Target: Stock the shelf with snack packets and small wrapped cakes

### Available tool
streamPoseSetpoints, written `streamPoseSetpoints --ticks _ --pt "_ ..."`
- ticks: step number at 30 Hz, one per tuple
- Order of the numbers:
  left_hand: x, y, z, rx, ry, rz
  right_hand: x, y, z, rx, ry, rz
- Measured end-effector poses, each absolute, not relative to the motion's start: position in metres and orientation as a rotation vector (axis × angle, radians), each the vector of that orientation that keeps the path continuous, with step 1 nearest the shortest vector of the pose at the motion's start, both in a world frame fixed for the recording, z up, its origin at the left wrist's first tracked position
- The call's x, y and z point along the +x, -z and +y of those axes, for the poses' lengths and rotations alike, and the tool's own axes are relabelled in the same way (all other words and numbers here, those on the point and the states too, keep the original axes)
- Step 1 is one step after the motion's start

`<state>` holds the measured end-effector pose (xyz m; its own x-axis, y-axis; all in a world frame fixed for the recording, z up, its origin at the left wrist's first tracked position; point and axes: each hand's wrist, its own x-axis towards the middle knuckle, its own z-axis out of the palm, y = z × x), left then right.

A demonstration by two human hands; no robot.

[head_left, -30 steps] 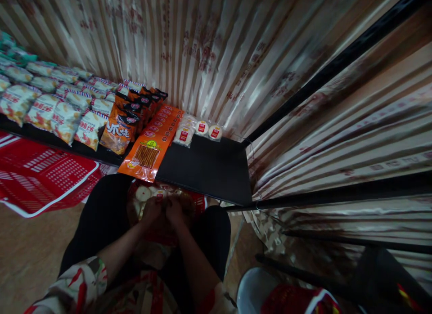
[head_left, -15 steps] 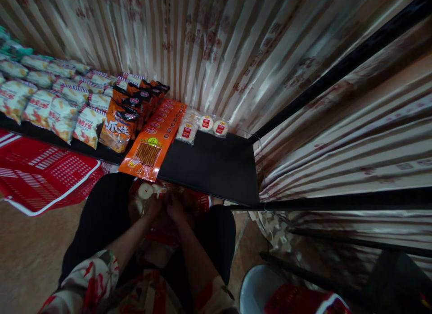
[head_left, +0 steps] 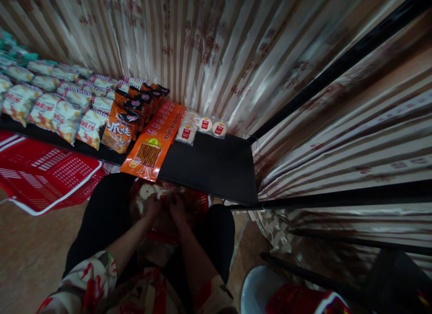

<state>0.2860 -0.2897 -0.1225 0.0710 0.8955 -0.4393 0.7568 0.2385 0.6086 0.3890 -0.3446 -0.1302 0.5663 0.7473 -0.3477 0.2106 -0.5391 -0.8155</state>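
Observation:
Between my knees, both hands are low over a red basket [head_left: 204,201] holding several round white crackers in clear wrappers. My left hand [head_left: 152,206] has its fingers curled in at one side of a wrapped round cracker [head_left: 163,194] with a red label. At its other side my right hand [head_left: 176,206] is closed, its fingertips close to the left ones. Dim light and the hands themselves hide the exact grip. Another round white cracker [head_left: 146,191] lies just left of my left hand. On the black shelf [head_left: 212,168] above, similar wrapped crackers [head_left: 186,132] lie in short rows.
Left of those crackers lie a long orange snack packet [head_left: 148,154], orange and black bags [head_left: 118,129] and several white snack bags [head_left: 42,109]. A red basket with a white rim [head_left: 60,174] stands below at left. A pleated curtain [head_left: 209,48] hangs behind; a black bar [head_left: 330,64] crosses it.
The view has shifted slightly, so the shelf goods sit a little further right at the left side. Both hands stay together at the basket, with only slight finger movement.

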Motion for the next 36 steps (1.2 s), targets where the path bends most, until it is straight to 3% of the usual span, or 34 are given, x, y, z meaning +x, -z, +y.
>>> streamPoseSetpoints --ticks 26,36 --pt "0.274 0.071 -0.324 1.420 -0.645 1.539 0.370 0.061 -0.387 -1.956 -0.686 -0.755" --pt "0.278 0.053 -0.335 1.492 -0.749 1.435 0.376 0.047 -0.399 -1.932 -0.449 -0.886"
